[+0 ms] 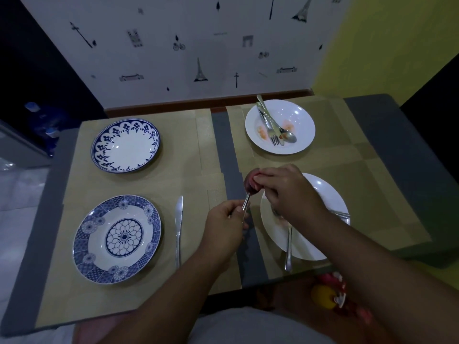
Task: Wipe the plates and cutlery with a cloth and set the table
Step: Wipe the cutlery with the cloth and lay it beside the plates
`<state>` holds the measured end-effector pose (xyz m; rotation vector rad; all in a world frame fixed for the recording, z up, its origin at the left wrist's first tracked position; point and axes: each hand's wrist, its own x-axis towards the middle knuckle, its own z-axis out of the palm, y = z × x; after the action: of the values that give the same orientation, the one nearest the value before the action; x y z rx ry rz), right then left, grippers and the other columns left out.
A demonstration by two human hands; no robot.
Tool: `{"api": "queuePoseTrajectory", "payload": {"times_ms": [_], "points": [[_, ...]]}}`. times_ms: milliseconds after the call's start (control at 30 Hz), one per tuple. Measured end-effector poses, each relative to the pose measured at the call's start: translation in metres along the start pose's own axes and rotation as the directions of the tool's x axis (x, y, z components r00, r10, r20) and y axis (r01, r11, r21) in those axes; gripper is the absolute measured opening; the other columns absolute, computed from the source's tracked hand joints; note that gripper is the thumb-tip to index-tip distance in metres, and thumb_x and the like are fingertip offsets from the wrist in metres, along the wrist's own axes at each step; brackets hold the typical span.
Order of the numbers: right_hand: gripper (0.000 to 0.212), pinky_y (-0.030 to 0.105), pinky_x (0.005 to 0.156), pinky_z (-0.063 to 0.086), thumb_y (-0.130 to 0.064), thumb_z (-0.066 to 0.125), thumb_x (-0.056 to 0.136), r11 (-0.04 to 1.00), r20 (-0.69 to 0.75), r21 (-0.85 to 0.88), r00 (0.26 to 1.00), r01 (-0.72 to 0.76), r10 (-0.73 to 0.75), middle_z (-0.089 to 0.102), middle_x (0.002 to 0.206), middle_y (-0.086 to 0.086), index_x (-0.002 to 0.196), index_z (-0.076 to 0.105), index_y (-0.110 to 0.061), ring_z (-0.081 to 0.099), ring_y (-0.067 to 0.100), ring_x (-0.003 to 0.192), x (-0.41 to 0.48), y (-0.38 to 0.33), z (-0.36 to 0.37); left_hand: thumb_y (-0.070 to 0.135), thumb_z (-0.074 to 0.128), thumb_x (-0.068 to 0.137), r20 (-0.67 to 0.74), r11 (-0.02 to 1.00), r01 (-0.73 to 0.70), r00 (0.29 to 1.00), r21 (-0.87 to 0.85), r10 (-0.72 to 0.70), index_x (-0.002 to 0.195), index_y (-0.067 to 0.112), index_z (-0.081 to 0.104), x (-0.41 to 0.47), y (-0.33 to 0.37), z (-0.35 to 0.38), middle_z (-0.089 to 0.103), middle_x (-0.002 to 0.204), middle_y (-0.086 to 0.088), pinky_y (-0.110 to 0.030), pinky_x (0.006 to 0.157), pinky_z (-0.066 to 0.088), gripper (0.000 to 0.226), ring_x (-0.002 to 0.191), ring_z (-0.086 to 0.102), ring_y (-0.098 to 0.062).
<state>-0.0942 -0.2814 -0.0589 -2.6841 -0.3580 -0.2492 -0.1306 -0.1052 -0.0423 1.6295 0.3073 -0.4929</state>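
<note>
Four plates (82, 240), one laid knife (178, 227).
Left hand (223, 225) pinches a utensil (246, 203); right hand (285, 192) clutches one cloth (249, 186) around it.

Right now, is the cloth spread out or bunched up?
Bunched up: the right hand grips the cloth as a tight wad round the end of the utensil held by the left hand.

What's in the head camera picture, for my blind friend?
The left hand holds a thin metal utensil while the right hand wraps a dark red cloth around its tip. Beyond, a round white plate holds dirty cutlery.
</note>
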Motion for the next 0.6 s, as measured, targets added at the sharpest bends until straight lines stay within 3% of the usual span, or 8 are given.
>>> {"api": "queuePoseTrajectory", "payload": {"times_ms": [133,233,333,467,600], "points": [[0.036,0.037,0.083,0.05,-0.001,0.071,0.08,1.0,-0.008,0.017,1.0,0.001,-0.001,0.071,0.117,-0.001,0.113,0.074,-0.017,0.056,0.027,0.096,-0.007,-0.001,0.003,0.024,0.063,0.095,-0.025,0.981,-0.133,0.99,0.141,0.137,0.101,0.026,0.069,0.002,-0.005,0.0,0.068,0.088,0.012,-0.017,0.07,0.05,0.009,0.08,0.063,0.0],[0.036,0.035,0.084,0.049,-0.001,0.071,0.08,0.999,-0.034,0.029,0.999,-0.014,0.015,0.071,0.117,0.001,0.114,0.073,-0.015,0.057,0.027,0.097,-0.009,-0.004,0.002,0.02,0.066,0.093,-0.041,0.954,-0.187,0.979,0.236,0.202,0.1,0.033,0.07,0.004,-0.008,0.0,0.067,0.083,0.019,-0.006,0.063,0.047,0.015,0.08,0.061,0.011],[0.037,0.03,0.086,0.045,-0.001,0.071,0.08,0.999,-0.059,0.049,0.998,-0.023,0.026,0.07,0.118,0.0,0.114,0.073,-0.015,0.058,0.025,0.099,-0.01,-0.005,-0.002,0.019,0.06,0.097,-0.03,0.916,-0.233,0.966,0.327,0.256,0.095,0.032,0.073,0.008,-0.013,-0.002,0.068,0.074,0.011,-0.012,0.06,0.048,0.019,0.073,0.063,-0.003],[0.037,0.031,0.091,0.048,-0.006,0.069,0.085,0.992,-0.056,0.114,0.996,-0.06,0.067,0.069,0.12,-0.007,0.118,0.072,-0.022,0.059,0.02,0.105,-0.013,-0.003,-0.002,0.021,0.051,0.101,-0.012,0.895,-0.204,0.974,0.397,0.227,0.089,0.021,0.072,0.015,-0.019,-0.003,0.061,0.064,0.006,-0.014,0.053,0.042,0.024,0.055,0.054,-0.003],[0.038,0.035,0.093,0.05,-0.005,0.07,0.084,0.985,-0.024,0.139,0.994,-0.103,0.107,0.069,0.12,-0.006,0.118,0.071,-0.022,0.06,0.02,0.105,-0.018,-0.003,0.0,0.025,0.056,0.099,-0.001,0.906,-0.188,0.979,0.38,0.204,0.09,0.02,0.074,0.017,-0.021,-0.005,0.069,0.072,0.001,-0.03,0.063,0.053,0.02,0.068,0.065,-0.013]]}}
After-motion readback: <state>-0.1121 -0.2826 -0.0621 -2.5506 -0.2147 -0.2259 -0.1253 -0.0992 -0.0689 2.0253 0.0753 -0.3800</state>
